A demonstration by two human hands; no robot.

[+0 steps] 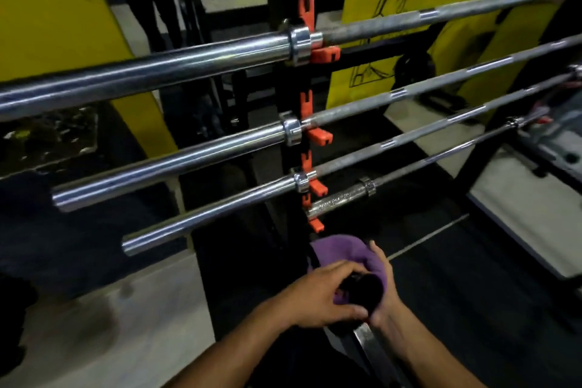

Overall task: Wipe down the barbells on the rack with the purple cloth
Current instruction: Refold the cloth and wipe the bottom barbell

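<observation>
Yellow wall panels (47,19) behind black rack (293,148) | chrome barbells (163,69) on orange hooks (321,55) | soft purple cloth (343,253) bunched between both hands | left hand (318,296) and right hand (385,290) curled, gripping cloth around dark bar end (362,290)

Barbells (163,69) – glossy chrome metal; purple cloth (343,250) – soft, matt.

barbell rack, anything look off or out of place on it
The lowest bar stands out: its short sleeve looks mottled and rough, unlike the smooth chrome sleeves above, and it sits further right. Everything else sits level in the orange hooks.
</observation>
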